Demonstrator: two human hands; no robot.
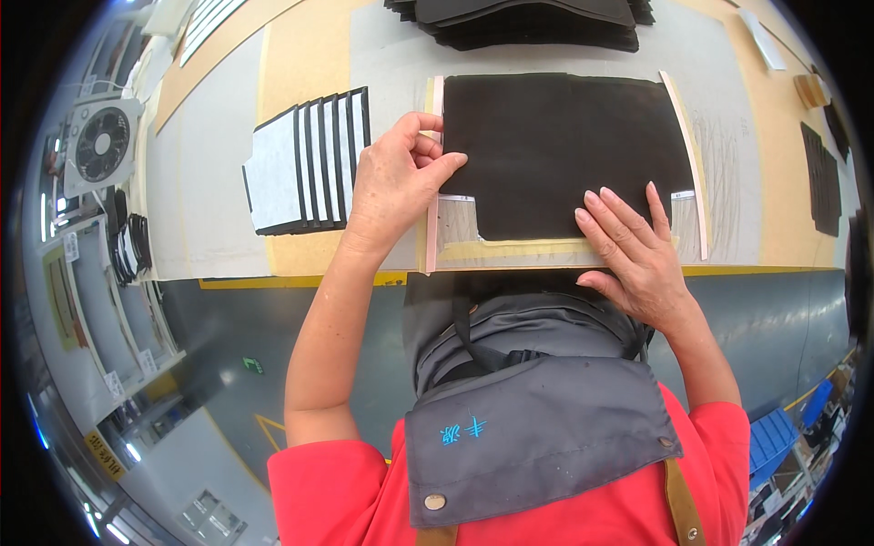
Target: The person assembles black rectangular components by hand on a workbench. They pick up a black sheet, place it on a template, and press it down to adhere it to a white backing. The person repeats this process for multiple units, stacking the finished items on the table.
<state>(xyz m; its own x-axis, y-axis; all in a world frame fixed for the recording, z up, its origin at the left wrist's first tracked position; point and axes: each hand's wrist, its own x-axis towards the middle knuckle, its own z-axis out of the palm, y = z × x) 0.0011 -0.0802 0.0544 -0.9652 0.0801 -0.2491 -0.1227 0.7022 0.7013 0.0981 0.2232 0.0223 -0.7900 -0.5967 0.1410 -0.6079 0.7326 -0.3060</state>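
A black sheet (564,150) with notched lower corners lies flat on the work table in front of me. Two pale pink strips, the left strip (432,227) and the right strip (689,164), run along its sides. At its left edge my left hand (401,177) pinches the sheet, thumb on top and the other fingers curled by the left strip; the fingertips are partly hidden. My right hand (633,250) rests with fingers stretched out on the sheet's lower right edge, holding nothing. A yellow strip (537,247) borders the sheet's near side.
Left of the sheet, several white panels with black edges (273,177) overlap in a fanned row. Stacked black pieces (528,23) stand at the far side. More black pieces (821,182) lie at the right. A fan (102,144) is beyond the table's left end.
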